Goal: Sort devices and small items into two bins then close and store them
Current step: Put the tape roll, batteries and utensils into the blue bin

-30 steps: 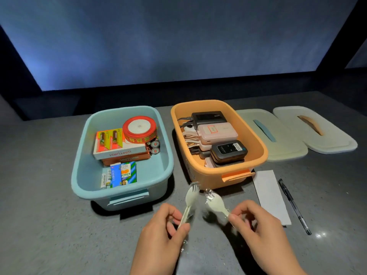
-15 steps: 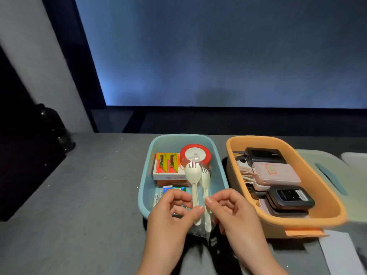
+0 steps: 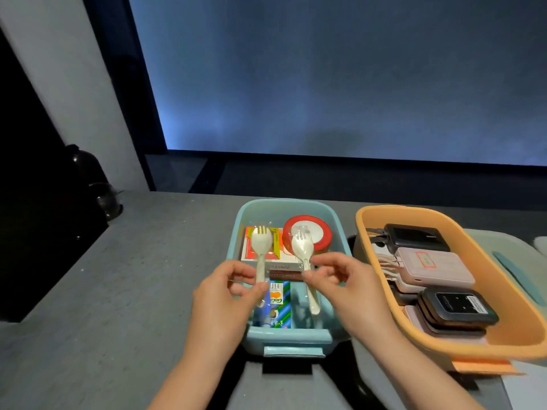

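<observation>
1. Both hands pinch one wrapped spork each by the handle, thumb against fingertips: the left hand [image 3: 228, 294] holds the left spork [image 3: 261, 255], the right hand [image 3: 340, 287] holds the right spork [image 3: 305, 261]. Both sporks hang above the blue bin [image 3: 296, 338], heads pointing toward its far wall, side by side and apart.
2. Beside the blue bin, on its right, stands the orange bin [image 3: 444, 347], holding a stack of power banks and small devices; the exact number in the stack cannot be told.
3. Beyond the orange bin, as seen from the blue bin, one pale lid [image 3: 503, 250] shows, with a corner of a second at the frame edge.
4. Inside the blue bin lie one roll of red tape [image 3: 321, 233], one flat battery card on a box, and some small packs near the front wall.
5. To do this well, I judge, lower both sporks flat into the blue bin's free front-right floor, below the rim, so a lid can seat.
6. Count: two bins, two sporks, two hands.
</observation>
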A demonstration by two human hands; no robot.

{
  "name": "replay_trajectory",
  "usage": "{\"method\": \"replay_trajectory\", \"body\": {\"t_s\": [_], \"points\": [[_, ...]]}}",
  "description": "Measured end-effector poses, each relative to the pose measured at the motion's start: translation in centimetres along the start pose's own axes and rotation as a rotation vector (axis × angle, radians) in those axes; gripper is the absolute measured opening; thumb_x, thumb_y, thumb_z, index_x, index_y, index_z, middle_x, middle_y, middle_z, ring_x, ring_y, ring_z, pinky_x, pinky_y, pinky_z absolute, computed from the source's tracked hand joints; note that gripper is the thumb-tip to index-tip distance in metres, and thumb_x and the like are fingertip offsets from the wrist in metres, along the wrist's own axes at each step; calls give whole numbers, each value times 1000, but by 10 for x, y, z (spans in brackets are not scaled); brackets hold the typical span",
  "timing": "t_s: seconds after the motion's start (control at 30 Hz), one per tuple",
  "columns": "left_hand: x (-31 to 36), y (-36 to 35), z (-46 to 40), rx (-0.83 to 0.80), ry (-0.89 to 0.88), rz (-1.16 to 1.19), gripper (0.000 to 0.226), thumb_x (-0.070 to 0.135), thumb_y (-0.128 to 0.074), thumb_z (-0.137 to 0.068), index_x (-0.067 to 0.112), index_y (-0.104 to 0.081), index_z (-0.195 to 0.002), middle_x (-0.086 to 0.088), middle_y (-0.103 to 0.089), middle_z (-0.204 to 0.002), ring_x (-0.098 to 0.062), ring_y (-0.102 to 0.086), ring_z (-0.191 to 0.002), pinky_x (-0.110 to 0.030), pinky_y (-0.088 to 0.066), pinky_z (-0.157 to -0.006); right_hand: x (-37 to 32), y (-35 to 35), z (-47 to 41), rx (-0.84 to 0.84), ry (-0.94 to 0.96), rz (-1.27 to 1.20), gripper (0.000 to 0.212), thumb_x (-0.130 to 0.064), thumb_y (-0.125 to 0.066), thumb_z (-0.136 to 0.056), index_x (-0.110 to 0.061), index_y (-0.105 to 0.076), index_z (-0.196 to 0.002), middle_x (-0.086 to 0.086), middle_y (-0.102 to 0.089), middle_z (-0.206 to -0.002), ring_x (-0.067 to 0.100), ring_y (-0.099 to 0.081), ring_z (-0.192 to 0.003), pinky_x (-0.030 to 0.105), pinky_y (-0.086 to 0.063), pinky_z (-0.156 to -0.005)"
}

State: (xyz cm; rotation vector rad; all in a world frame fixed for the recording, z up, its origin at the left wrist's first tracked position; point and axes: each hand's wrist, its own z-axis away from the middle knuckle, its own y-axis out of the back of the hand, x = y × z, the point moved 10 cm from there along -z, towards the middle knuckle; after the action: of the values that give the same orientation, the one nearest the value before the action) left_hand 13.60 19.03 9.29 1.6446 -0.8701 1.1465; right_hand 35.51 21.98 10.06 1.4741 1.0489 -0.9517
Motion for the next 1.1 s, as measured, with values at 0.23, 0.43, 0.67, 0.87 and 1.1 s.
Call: {"method": "replay_trajectory", "body": {"t_s": [0.23, 0.43, 0.67, 0.87, 1.1], "points": [[-12, 8, -28, -46, 81, -166, 29, 16, -86, -64, 24, -62, -78, 3, -68, -64, -7, -57, -51, -13, -41, -50, 28, -37, -32, -370, -65, 768, 17, -35, -77, -76, -24, -70, -86, -10, -59, -75, 13, -59, -77, 25, -42, -63], [-14, 10, -28, -30, 81, -172, 31, 16, -86, -63, 27, -61, -79, 4, -68, -63, -13, -61, -53, -17, -43, -51, 60, -81, -38, -555, -228, 949, 23, -24, -77, -74, -8, -64, -83, 6, -64, -80, 22, -62, -75, 26, -50, -59], [-15, 6, -20, -23, 49, -161, 27, 14, -82, -67, 29, -61, -77, 10, -65, -64, -1, -51, -47, -9, -41, -50, 73, -102, -40, -615, -314, 817, 23, -19, -72, -81, 0, -71, -93, 13, -74, -90, 26, -71, -76, 36, -59, -74], [-10, -5, -14, -59, 12, -176, 25, 19, -80, -69, 33, -61, -78, 18, -64, -68, -1, -50, -48, -25, -48, -59, 28, -78, -32, -492, -270, 236, 32, -35, -53, -96, -8, -67, -86, 10, -73, -82, 22, -65, -62, 21, -44, -47], [2, -29, -3, -107, -16, -222, 23, 29, -79, -68, 38, -60, -77, 21, -63, -70, -1, -57, -63, -35, -53, -71, 20, -70, -12, -419, -330, -82, 14, -16, -65, -90, -8, -59, -79, 4, -62, -67, 12, -56, -54, 20, -40, -44]]}}
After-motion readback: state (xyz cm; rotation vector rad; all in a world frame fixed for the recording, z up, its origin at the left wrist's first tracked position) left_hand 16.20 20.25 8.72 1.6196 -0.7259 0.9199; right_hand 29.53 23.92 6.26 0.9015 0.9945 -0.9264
